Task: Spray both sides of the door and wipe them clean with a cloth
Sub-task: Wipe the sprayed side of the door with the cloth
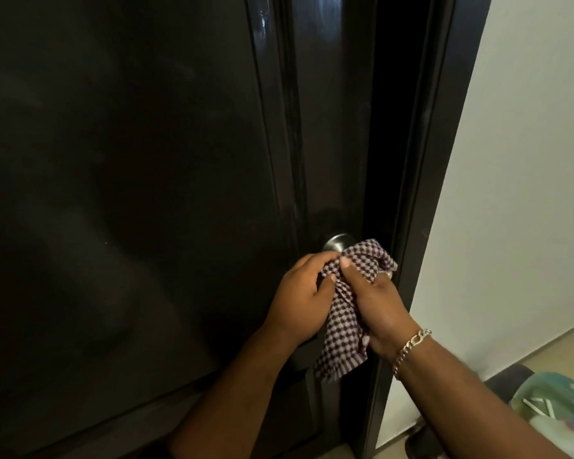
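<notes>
A dark glossy door fills most of the head view, with a round silver knob near its right edge. Over the knob hangs a purple and white checked cloth. My left hand grips the cloth's left side, fingers curled into the fabric just below the knob. My right hand grips the cloth from the right, thumb on top; a silver chain bracelet sits on that wrist. A spray bottle with a pale blue label shows blurred at the lower right, beneath my right forearm.
The dark door frame runs down just right of the knob. A white wall lies beyond it, meeting a beige floor at the lower right.
</notes>
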